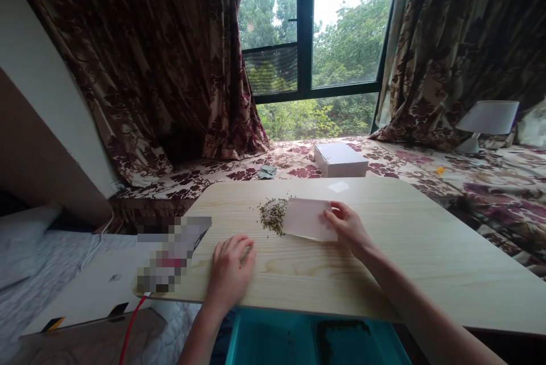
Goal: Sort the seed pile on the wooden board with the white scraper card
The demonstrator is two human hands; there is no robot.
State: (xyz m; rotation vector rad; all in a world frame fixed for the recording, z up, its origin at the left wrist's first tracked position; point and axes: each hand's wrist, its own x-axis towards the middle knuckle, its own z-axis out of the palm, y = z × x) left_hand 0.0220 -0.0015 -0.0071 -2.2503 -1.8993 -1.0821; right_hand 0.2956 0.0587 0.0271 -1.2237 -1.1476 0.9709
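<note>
A pale, slightly see-through rectangular sheet [310, 219] is pinched at its right end by my right hand [344, 224]. Its left edge meets a loose pile of small greenish-brown grains [273, 216], spread on the light wooden table [298, 274]; whether they are seeds or beans is too small to tell. My left hand [232, 265] rests palm down near the table's front left, fingers loosely bent and nothing visible in it, apart from the pile.
Below the table's front edge sits a teal divided tray [268, 336] with dark material in its right compartment. A blurred-out object [170, 257] and red cable [131, 328] lie left. Behind are a white box [341, 159], a grey cloth [267, 171] and a lamp [488, 117].
</note>
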